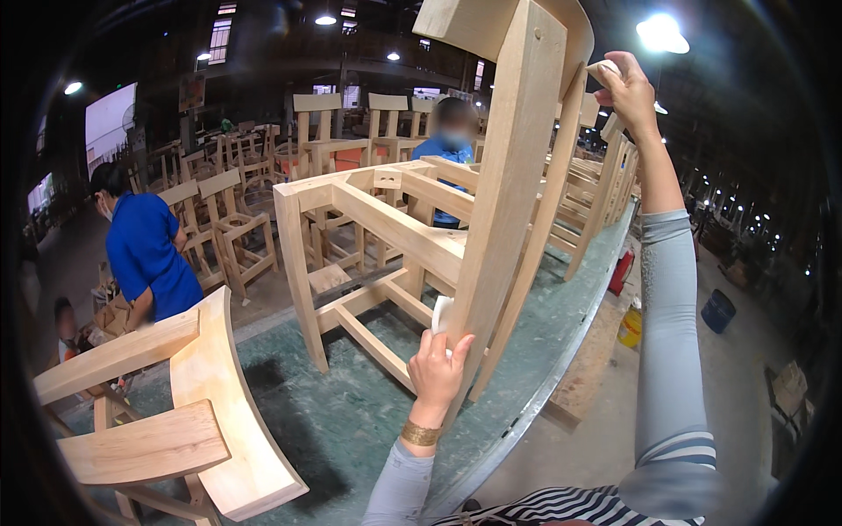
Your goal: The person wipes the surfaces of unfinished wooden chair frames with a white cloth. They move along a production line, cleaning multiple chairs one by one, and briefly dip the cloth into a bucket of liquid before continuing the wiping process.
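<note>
An unfinished pale wooden chair frame point(403, 223) stands upright on a green-topped bench point(303, 419), its back posts nearest me. My left hand point(436, 373) is low at the near back post, fingers closed around a white folded piece point(441, 313) that looks like a sheet of abrasive and lies against the wood. Raised high at the right, my right hand point(628, 95) pinches a small pale piece point(603, 69) beside the chair's curved top rail point(574, 31). Whether that piece is also abrasive I cannot tell.
Another chair frame point(230, 412) lies tilted at the lower left of the bench. More chairs point(607, 188) line the bench beyond. Two people in blue work across it, one at left point(151, 245), one behind the chair point(445, 145). Buckets, yellow point(630, 328) and blue point(718, 310), stand at right.
</note>
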`<state>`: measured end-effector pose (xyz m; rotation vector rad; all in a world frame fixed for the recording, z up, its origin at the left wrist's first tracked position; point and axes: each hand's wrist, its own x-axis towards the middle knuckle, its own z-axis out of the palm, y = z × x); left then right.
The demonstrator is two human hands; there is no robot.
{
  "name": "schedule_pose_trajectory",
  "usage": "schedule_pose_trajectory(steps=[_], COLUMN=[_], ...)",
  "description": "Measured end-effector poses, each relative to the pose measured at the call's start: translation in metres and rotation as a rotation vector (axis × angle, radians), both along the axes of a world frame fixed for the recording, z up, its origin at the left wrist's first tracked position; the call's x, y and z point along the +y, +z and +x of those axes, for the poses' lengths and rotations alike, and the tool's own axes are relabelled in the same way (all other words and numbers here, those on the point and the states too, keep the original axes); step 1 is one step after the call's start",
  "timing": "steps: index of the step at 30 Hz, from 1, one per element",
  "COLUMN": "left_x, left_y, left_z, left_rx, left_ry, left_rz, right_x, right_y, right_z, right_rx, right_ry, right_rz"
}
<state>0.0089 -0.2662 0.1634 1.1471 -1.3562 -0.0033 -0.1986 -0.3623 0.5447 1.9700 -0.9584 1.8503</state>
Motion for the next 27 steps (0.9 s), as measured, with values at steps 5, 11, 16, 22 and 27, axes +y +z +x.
schedule_pose_trajectory(steps=[5, 11, 16, 22, 27], left_x=[-0.004, -0.006, -0.003, -0.006, -0.008], left_y=[-0.003, -0.004, 0.002, -0.004, -0.004], left_z=[0.0, 0.001, 0.004, 0.004, 0.006], left_rx=[-0.005, 0.013, 0.034, 0.012, -0.004], left_ry=[-0.001, -0.055, -0.076, -0.087, -0.065], left_rz=[-0.02, -0.021, 0.005, -0.014, -0.012], right_x=[-0.004, -0.013, -0.025, -0.024, -0.032], right_y=[0.007, 0.008, -0.009, 0.007, -0.003], right_z=[0.008, 0.011, 0.01, 0.011, 0.009], right_rx=[0.069, 0.056, 0.048, -0.012, 0.023], right_ry=[-0.129, -0.191, -0.137, -0.192, -0.235], right_rz=[-0.08, -0.095, -0.089, -0.226, -0.204])
